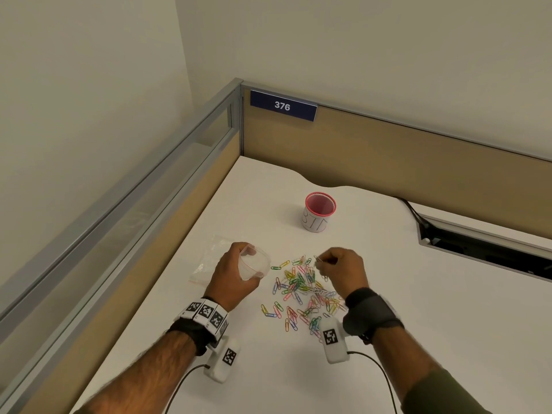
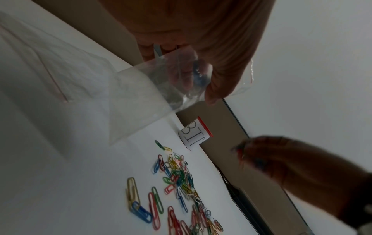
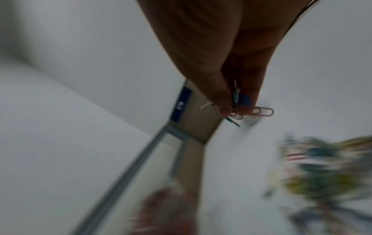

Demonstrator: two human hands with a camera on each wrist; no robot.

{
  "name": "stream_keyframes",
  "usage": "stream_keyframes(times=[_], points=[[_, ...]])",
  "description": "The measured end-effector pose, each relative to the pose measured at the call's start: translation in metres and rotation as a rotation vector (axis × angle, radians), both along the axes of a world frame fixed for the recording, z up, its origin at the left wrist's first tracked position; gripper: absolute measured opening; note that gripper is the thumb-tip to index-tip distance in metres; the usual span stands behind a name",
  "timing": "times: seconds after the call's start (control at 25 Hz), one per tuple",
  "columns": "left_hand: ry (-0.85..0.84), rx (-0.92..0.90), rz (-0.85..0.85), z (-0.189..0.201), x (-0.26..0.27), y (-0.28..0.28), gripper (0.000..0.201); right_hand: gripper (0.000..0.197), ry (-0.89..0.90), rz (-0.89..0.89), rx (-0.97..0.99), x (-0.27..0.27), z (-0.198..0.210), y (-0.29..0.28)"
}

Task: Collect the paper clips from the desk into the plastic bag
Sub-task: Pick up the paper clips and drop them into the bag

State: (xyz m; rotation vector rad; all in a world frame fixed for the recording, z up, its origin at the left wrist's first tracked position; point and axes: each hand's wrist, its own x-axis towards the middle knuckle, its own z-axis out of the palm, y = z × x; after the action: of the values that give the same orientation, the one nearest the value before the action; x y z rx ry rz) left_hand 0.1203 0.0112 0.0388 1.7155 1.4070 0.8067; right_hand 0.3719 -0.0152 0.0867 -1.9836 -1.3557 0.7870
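Close by, paper clips (image 1: 301,294) lie on the desk (image 1: 418,309). The right hand (image 1: 343,270) pinches a few. At nine o'clock, the left hand (image 1: 236,276) holds the plastic bag (image 1: 254,265) open, ready to catch them.

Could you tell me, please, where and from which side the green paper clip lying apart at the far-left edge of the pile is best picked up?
Pinch the green paper clip across its two long sides, coming straight down from above. It lies flat on the white desk with bare surface around it, so fingertips fit on both sides; the crowded pile of coloured paper clips sits to its right.
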Motion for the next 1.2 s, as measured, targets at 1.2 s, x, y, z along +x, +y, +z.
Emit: stream_keyframes(times=[1.2], points=[[-0.097,0.024,-0.031,0.007,0.003,-0.007,0.054,0.031,-0.458,0.063,-0.385,0.046,-0.080,-0.051]])
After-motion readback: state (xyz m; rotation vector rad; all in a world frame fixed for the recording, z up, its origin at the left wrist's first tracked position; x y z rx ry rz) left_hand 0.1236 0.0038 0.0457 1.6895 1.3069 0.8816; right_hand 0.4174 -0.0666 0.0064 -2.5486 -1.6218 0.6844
